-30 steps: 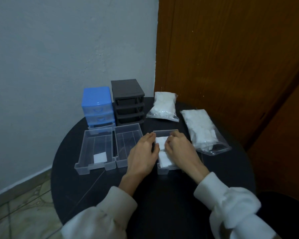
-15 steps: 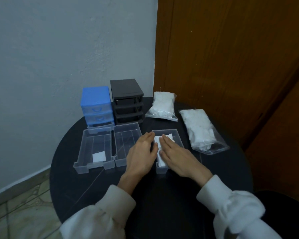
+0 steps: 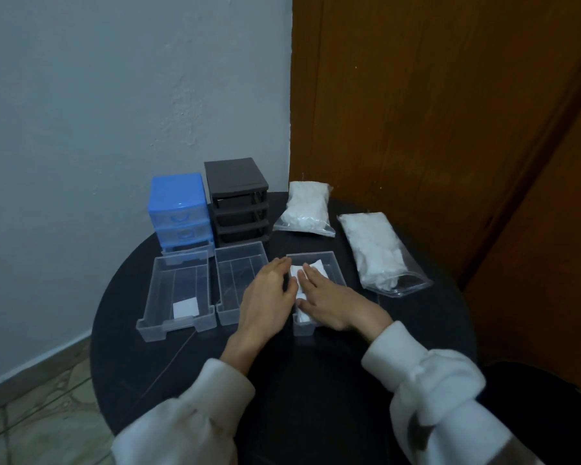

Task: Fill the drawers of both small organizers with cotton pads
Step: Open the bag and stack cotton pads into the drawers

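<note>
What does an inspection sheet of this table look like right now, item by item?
Surface: round black table.
Job's things: blue organizer and black organizer at the back; three clear drawers out front: left drawer holds one pad, middle drawer looks empty, right drawer holds pads; two bags of cotton pads.
Clutter: nothing seen.
Hands: left hand at the right drawer's edge; right hand flat on its pads.
Cables: nothing seen.
Surroundings: pale wall, wooden door, tiled floor.
</note>
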